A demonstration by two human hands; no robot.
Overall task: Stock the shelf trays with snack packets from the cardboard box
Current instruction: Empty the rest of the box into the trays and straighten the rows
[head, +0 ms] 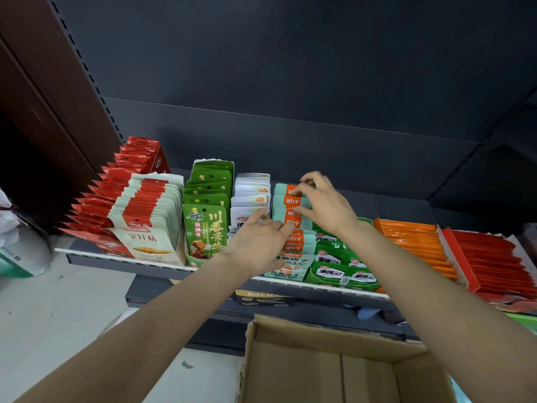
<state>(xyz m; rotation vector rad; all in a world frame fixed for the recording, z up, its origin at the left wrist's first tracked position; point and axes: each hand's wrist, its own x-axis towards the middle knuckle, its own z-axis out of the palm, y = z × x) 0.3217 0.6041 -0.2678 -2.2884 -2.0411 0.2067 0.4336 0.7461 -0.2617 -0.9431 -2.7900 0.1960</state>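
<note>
Reaching over the shelf's white front edge (151,260), I have both hands in the row of mint-and-orange packets (287,202). My right hand (325,205) has thumb and fingers curled, pinching the tops of the rear packets in that row. My left hand (258,242) lies lower at the row's left side, fingers loosely extended against the packets, its fingertips by the neighbouring white packets (251,193); it closes on nothing I can see. The row is hemmed in tightly: white packets on one side, green packets (343,266) on the other. Behind the trays the dark back panel (290,135) rises with open space above. Below my forearms the cardboard box (334,370) stands open, flaps up, well apart from the shelf trays.
</note>
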